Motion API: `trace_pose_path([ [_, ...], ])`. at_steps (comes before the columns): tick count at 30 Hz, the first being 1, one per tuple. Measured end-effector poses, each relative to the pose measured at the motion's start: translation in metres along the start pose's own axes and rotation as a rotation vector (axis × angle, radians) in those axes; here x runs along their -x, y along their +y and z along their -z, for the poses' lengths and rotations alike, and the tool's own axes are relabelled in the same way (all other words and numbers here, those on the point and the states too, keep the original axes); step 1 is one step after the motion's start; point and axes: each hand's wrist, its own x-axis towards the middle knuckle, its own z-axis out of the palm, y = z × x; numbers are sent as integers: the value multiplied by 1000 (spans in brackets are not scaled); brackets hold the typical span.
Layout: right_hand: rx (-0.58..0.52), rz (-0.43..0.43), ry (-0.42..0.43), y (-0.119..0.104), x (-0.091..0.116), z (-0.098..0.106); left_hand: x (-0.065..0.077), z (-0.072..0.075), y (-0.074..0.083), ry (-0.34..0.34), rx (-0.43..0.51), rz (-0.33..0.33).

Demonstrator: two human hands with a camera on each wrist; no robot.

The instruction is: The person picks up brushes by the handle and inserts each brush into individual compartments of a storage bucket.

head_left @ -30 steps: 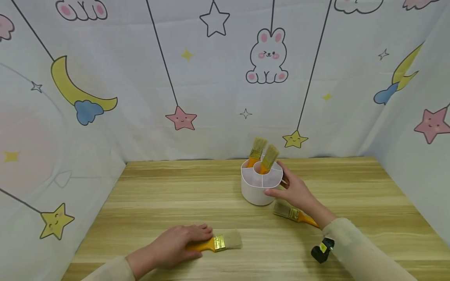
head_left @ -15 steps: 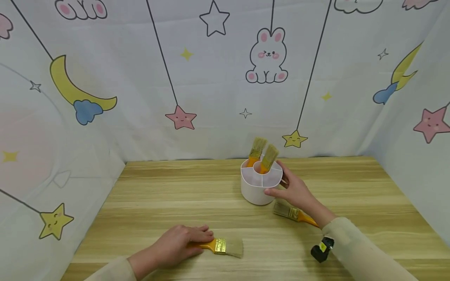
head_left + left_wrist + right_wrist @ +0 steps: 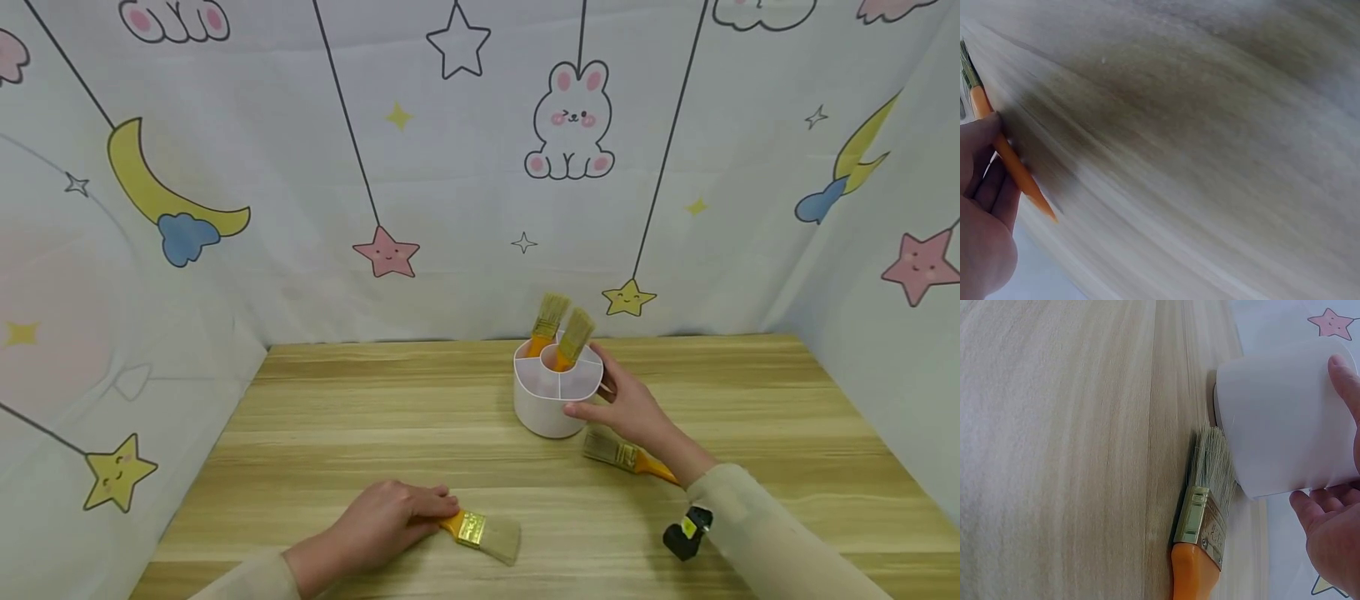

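My left hand (image 3: 378, 523) pinches the orange handle of a paintbrush (image 3: 483, 533) low at the table's front. In the left wrist view the thumb lies along that handle (image 3: 1013, 164), with curled fingers on its other side. My right hand (image 3: 637, 410) grips the right side of a white divided round holder (image 3: 542, 415), thumb in front and fingers behind. Two paintbrushes stand bristles up in the holder: one brush (image 3: 551, 315) in a rear compartment, the other brush (image 3: 576, 335) in the centre ring. The right wrist view shows the holder's smooth wall (image 3: 1282, 425) between thumb and fingers.
Another paintbrush (image 3: 618, 452) lies on the wooden table (image 3: 360, 400) just in front of the holder, under the right forearm. A patterned white cloth (image 3: 465, 167) rises behind the table and at both sides. A small black device (image 3: 686, 533) sits at the right sleeve.
The left hand has shifted slightly right, its fingers now farther along the paintbrush handle. That brush has turned so its bristles point nearer the table's front. Right hand and holder stay put.
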Motion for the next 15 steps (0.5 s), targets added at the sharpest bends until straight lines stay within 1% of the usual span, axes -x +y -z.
trace_pose_path([
  [9,8,-17,5,0,-1,0,-6,-1,5,38,-17,37],
  [15,8,-10,6,0,-1,0,-15,3,7,101,-2,73],
])
